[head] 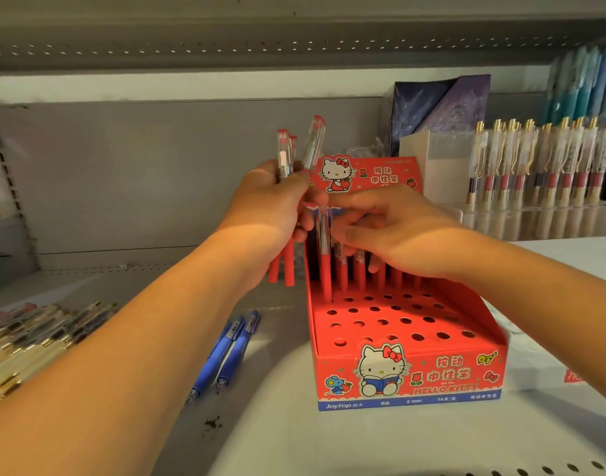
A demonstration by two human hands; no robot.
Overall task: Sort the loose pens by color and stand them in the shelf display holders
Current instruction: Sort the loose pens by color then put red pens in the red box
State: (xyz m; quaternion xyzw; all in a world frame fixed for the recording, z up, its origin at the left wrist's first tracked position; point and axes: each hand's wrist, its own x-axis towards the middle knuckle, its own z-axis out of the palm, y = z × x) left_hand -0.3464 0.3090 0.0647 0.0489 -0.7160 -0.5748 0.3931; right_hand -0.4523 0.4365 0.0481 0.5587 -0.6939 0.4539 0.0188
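A red Hello Kitty display holder (411, 369) with rows of holes stands on the shelf. Several red pens (343, 273) stand in its back row. My left hand (270, 204) grips a bunch of red pens (283, 159) upright, just left of the holder. My right hand (394, 231) hovers over the back row and pinches the top of one red pen (324, 259), whose tip sits in a hole at the row's left end. Two blue pens (226, 352) lie loose on the shelf in front of my left arm.
A pile of gold-clipped pens (30, 334) lies at the left edge of the shelf. A clear rack of gold-topped pens (535, 173) stands at the back right, with a white box (432, 163) beside it. An upper shelf (294, 46) overhangs.
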